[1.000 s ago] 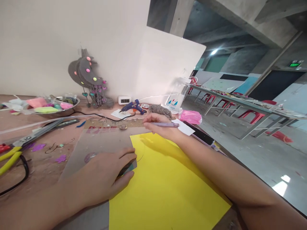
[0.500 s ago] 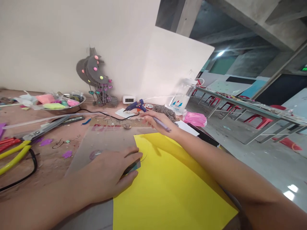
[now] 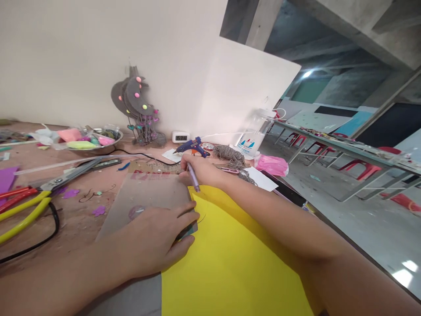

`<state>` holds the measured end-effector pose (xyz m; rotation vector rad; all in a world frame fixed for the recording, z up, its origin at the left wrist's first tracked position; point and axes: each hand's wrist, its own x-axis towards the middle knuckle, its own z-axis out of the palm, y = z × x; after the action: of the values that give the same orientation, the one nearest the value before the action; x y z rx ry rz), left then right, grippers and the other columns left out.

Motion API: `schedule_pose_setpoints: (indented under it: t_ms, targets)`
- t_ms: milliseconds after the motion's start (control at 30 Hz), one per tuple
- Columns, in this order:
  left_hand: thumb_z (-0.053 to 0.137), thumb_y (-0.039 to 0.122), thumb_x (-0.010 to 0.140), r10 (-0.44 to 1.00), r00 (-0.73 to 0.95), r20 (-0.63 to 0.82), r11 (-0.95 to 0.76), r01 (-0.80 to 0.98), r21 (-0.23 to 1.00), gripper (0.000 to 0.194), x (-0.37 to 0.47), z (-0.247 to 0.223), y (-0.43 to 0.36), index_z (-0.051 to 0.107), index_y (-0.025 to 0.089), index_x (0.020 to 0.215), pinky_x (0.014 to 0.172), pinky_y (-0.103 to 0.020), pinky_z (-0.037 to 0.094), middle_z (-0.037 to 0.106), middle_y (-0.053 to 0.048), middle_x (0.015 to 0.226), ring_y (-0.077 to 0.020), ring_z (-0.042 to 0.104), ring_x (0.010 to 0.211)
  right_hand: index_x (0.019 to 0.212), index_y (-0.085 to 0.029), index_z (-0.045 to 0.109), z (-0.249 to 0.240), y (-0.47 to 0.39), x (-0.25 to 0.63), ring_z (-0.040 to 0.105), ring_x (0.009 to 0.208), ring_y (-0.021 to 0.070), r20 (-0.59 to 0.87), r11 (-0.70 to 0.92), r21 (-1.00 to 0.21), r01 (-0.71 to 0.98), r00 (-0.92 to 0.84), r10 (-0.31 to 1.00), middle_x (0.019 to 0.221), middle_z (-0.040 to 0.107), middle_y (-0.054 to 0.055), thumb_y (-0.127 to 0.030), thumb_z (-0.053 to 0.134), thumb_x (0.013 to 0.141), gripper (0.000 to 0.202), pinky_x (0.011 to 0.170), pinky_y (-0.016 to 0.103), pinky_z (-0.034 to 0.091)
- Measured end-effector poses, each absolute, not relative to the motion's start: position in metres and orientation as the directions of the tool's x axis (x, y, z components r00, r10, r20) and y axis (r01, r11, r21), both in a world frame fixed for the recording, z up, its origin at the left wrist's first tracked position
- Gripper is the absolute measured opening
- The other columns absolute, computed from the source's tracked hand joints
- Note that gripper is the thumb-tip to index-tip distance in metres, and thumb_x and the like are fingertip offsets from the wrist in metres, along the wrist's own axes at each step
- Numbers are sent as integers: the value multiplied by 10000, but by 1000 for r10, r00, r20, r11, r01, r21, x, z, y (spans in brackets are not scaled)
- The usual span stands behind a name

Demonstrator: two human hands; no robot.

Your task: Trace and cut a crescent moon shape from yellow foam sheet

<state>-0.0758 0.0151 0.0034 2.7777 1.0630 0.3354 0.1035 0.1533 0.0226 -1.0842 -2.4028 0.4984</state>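
Your right hand point(image 3: 203, 170): grip closed round purple pen point(image 3: 193, 176), by yellow sheet point(image 3: 230, 254), far-left corner. Your left hand point(image 3: 154, 237): thumb parted from fingers; press sheet's left edge flat.

There are two hands point(image 3: 154, 237), one pen point(image 3: 194, 176) and one yellow sheet point(image 3: 230, 259). One bowl point(image 3: 112, 147) sits at nine o'clock, one clear container point(image 3: 256, 134) at two.

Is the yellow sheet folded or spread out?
Spread out: the yellow sheet lies flat, no fold showing, the left hand at its left edge. Its bottom leaves the frame.
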Motion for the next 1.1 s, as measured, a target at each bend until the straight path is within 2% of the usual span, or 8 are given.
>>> schedule_pose_setpoints:
  t_ms: [167,267,367,500,667,800,933,1100]
  targets:
    - [441,323,921,666,728,163,-744,633,215,404,-76,2,15,578,247,1293,734,-371,585,546,-59,1411,-258,697,973,939,-195,621,39,137,139,545,635,123,205,614,-567,550,-628,751,728,617,-18,-281,635,806,159,633,249,411]
    - [419,329,928,667,729,155,-745,644,174,426,-75,1,15,555,236,1321,725,-384,583,519,-57,1438,-267,697,971,896,-193,656,36,128,156,587,695,140,218,646,-524,554,-646,731,796,658,13,-279,658,797,131,662,259,424]
    - [400,313,930,673,726,142,-740,660,132,416,-75,3,14,543,251,1315,615,-365,566,476,-72,1468,-256,711,884,903,-192,653,24,123,156,600,736,149,237,673,-501,544,-661,712,852,669,33,-262,618,835,103,674,263,430]
    - [403,306,916,674,730,112,-738,662,129,393,-73,7,13,525,261,1287,508,-330,507,534,-86,1372,-229,698,777,907,-189,646,9,121,143,582,738,157,260,700,-416,580,-662,703,823,653,31,-193,585,847,86,686,269,410]
    - [416,303,907,682,726,91,-730,667,151,347,-71,7,15,526,269,1234,524,-311,491,605,-79,1204,-220,670,770,921,-198,647,7,117,138,569,768,159,272,757,-343,556,-713,646,849,638,37,-160,550,864,119,682,257,386]
    - [409,304,909,674,730,115,-738,656,159,355,-72,6,15,537,253,1236,529,-320,492,594,-95,1201,-222,663,762,916,-198,645,11,116,142,549,761,158,217,746,-250,617,-715,665,854,618,35,-91,548,826,170,654,251,351]
    - [410,305,911,669,738,86,-740,653,158,320,-72,7,15,532,260,1203,533,-322,495,588,-79,1199,-219,662,766,951,-190,642,10,117,139,542,779,158,255,773,-193,604,-730,634,877,590,42,-94,537,848,175,656,249,350]
    - [389,346,922,678,731,76,-735,671,102,333,-71,8,18,522,258,1213,515,-339,480,565,-79,1263,-222,672,760,941,-177,634,12,119,145,558,778,148,203,787,-198,584,-761,616,875,610,37,-88,532,859,158,664,240,363]
